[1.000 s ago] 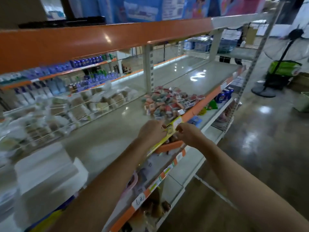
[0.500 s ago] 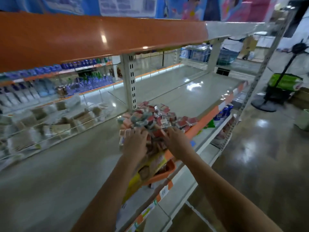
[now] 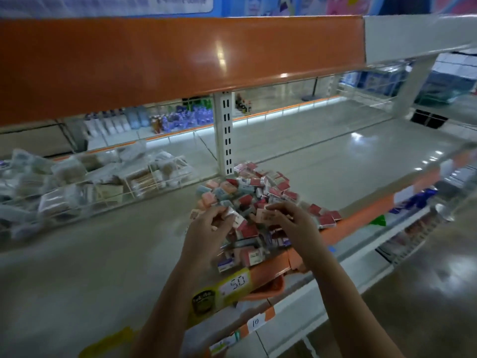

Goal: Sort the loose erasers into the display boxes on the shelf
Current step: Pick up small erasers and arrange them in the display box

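Observation:
A heap of loose erasers (image 3: 260, 192) in red, pink, blue and white wrappers lies on the grey shelf (image 3: 116, 254), near its front edge and beside a white upright post. My left hand (image 3: 209, 231) is at the heap's left side, its fingers curled round a white-and-red eraser (image 3: 236, 217). At the front of the heap my right hand (image 3: 291, 223) curls its fingers over a pink eraser (image 3: 267, 215). More erasers lie under and between the hands. I see no display box.
An orange tray (image 3: 271, 288) sticks out under the shelf's orange front rail, by a yellow "50" price tag (image 3: 236, 284). Clear dividers with wrapped packs (image 3: 77, 182) fill the left back. The upper orange shelf (image 3: 180, 58) hangs low overhead. Polished floor at right.
Both hands left the yellow strip on the shelf's front rail and went forward into the eraser heap, where the fingers curled round erasers. The view came closer to the heap.

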Motion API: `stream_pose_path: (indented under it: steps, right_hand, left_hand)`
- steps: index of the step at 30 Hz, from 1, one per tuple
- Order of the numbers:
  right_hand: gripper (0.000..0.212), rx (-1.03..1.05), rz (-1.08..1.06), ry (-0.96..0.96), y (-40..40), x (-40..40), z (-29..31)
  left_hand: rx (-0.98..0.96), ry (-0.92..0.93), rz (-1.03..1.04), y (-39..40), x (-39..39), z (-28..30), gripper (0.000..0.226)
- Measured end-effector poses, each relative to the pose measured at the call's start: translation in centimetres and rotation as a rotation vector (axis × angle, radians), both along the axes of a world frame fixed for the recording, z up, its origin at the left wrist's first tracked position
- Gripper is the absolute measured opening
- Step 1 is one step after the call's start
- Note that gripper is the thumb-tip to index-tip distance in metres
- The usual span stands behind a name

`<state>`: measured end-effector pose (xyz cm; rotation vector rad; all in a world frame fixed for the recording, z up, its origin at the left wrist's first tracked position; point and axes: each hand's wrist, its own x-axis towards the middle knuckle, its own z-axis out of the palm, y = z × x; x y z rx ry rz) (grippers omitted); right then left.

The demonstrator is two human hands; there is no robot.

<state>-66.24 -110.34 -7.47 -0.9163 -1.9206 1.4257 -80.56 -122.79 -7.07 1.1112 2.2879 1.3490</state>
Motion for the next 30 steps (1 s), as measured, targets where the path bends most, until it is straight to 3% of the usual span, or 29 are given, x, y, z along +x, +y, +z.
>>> stream_pose_path:
  steps: [3,8,12,16,22,26,30]
  right_hand:
    - [0.018,-0.2,0.132,0.117,0.7,0.5,0.7]
    - [0.017,-0.338,0.311,0.174,1.7,1.1,1.0]
    - [0.024,-0.315,0.523,0.12,2.2,1.6,0.5]
    - [0.026,-0.296,0.606,0.095,1.7,1.3,0.5]
    - [0.022,-0.262,0.641,0.098,-2.2,-0.5,1.7]
    - [0.02,-0.301,0.603,0.094,-6.7,-2.6,2.4]
    - [0.022,-0.324,0.706,0.093,-12.7,-4.9,2.9]
  left_hand:
    - [0.106,-0.207,0.088,0.5,1.2,0.0,0.028]
    - [0.242,-0.395,0.208,0.8,3.8,0.6,0.016]
    - [0.293,-0.578,0.241,0.0,5.1,0.8,0.017]
    - [0.342,-0.699,0.252,-2.3,5.9,0.7,0.035]
    - [0.296,-0.471,0.336,-7.3,6.1,1.3,0.026]
    - [0.3,-0.423,0.373,-11.9,5.3,2.2,0.027]
    - [0.334,-0.406,0.383,-18.3,4.2,2.8,0.028]
